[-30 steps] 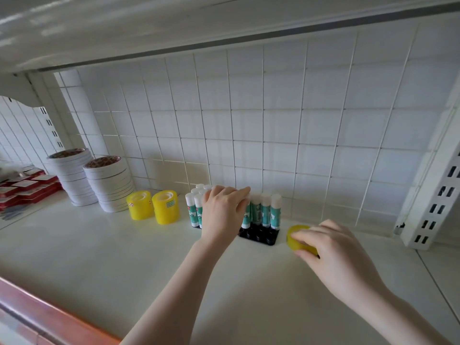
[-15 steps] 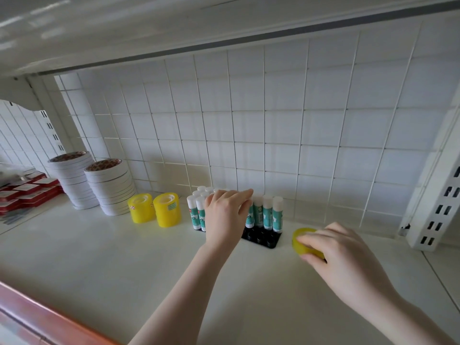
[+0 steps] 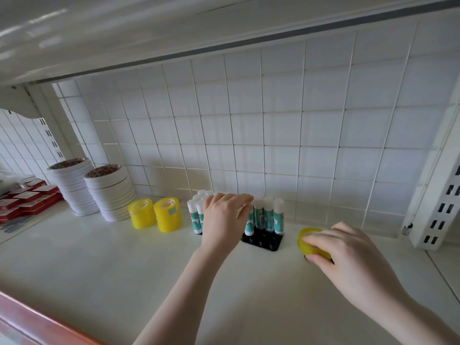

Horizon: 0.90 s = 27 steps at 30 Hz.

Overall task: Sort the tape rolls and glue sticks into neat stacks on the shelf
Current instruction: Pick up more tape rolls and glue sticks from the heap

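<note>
Several teal-and-white glue sticks point(image 3: 269, 215) stand upright in a black tray point(image 3: 263, 241) at the back of the white shelf point(image 3: 124, 265). My left hand point(image 3: 224, 217) reaches over the sticks, fingers curled around the tops of some; exactly which ones is hidden. To the right, my right hand point(image 3: 348, 252) grips a yellow tape roll point(image 3: 307, 239) that sits low on the shelf. Two short stacks of yellow tape rolls point(image 3: 155, 215) stand left of the glue sticks. Two tall stacks of white tape rolls point(image 3: 94, 190) stand further left.
Red flat boxes point(image 3: 22, 200) lie at the far left. A white wire grid point(image 3: 249, 133) backs the shelf, and a slotted upright bracket point(image 3: 438, 200) stands at the right. An upper shelf hangs overhead. A red-brown edge point(image 3: 37, 324) runs along the shelf front.
The view has shifted slightly. My right hand with the yellow roll has slid a little right and down on the shelf. My left hand stays on the glue sticks.
</note>
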Available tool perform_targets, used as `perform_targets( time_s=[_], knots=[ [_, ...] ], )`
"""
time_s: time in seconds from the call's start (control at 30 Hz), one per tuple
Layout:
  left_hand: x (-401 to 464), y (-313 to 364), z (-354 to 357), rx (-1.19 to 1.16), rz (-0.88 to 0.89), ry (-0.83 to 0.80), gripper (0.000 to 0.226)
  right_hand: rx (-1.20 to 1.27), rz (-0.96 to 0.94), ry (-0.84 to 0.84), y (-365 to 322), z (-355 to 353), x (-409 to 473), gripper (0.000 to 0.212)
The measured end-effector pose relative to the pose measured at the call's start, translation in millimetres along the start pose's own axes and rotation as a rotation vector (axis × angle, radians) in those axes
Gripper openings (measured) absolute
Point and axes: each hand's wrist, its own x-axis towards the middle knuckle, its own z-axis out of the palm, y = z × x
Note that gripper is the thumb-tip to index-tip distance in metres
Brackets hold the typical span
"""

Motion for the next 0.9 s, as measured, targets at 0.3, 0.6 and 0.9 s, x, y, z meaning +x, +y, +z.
perform_targets(
  time_s=[0.3,0.6,0.9],
  knots=[
    [-1,2,-5,-0.035,0.025,0.016,0.013,0.001,0.006,0.014,2,-3,0,0.033],
    [1,5,-3,-0.08,-0.023,0.142,0.008,0.002,0.001,0.02,4,-4,-1,0.036],
    [-8,4,4,-0.064,-0.022,0.129,0.006,0.0,0.008,0.027,5,-4,-1,0.032]
  ],
)
